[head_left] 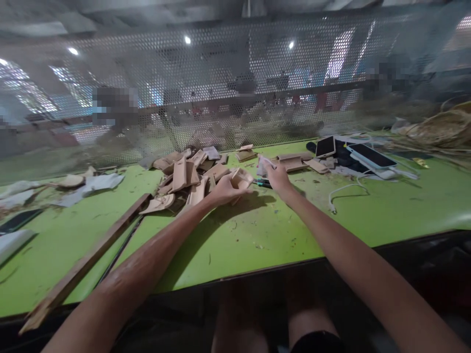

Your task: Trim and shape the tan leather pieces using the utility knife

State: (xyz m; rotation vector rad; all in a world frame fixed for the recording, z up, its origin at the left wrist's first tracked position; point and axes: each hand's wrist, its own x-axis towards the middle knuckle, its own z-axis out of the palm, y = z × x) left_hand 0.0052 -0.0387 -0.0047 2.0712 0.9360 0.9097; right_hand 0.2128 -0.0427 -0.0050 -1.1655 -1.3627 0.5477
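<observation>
My left hand (223,191) is closed on a pale tan, curved piece (242,178) that looks stiff and thin-walled; its exact kind I cannot make out. Beside it, my right hand (278,179) pinches a small crumpled whitish piece (263,165), perhaps paper or cloth. Between the two hands a tool with a green and black handle (262,183) lies on the green tabletop (235,250), partly hidden. Left of my left hand is a loose heap of similar tan pieces (180,175), some flat and some curled.
A long wooden strip (88,260) lies at the left and overhangs the front edge. Phones (371,155), a white cable (346,189) and more tan pieces (292,163) sit at the right. A perforated metal screen (213,88) stands behind, with people beyond it.
</observation>
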